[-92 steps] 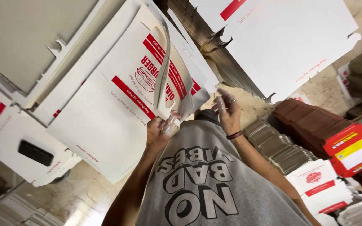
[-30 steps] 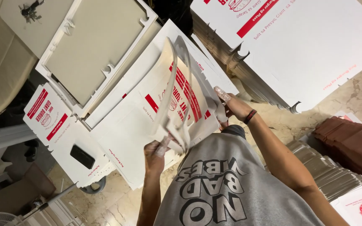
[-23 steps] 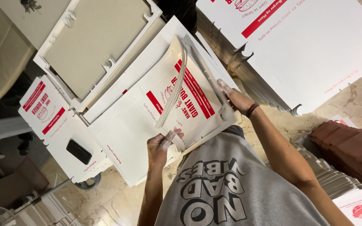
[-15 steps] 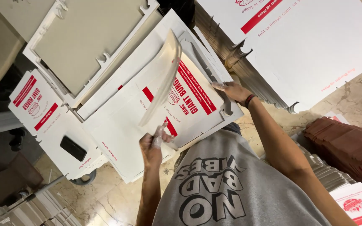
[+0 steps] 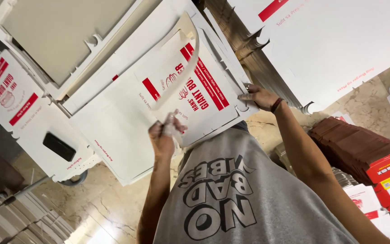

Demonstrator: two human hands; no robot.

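Left hand (image 5: pixel 162 135) closed on curved flap of white-and-red carton blank (image 5: pixel 190 97); right hand (image 5: pixel 259 96) pressing its edge, fingers flat.

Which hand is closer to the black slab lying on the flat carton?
Left. The left hand, pinching the curled cardboard flap, is just right of the black slab. The right hand rests farther right, on the printed carton.
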